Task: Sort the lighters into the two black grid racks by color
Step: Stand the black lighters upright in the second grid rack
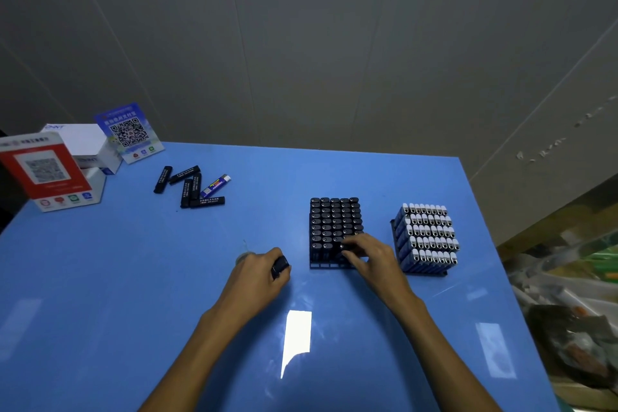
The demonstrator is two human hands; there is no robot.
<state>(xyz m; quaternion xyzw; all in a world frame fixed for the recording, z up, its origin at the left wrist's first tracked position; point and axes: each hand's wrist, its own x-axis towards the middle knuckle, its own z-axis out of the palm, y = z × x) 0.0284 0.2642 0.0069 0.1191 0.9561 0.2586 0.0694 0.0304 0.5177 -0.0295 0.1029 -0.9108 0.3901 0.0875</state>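
Observation:
Two black grid racks stand on the blue table. The left rack holds rows of black lighters; the right rack holds blue lighters with white tops. My right hand rests at the near right corner of the black rack, fingers pinched on a black lighter standing in the rack. My left hand lies on the table left of that rack, closed around another black lighter. A loose pile of several black lighters and one blue lighter lies at the far left.
Two QR-code stands, a red one and a blue one, and a white box sit at the table's far left corner. The table's right edge drops to cluttered shelving with plastic-wrapped goods.

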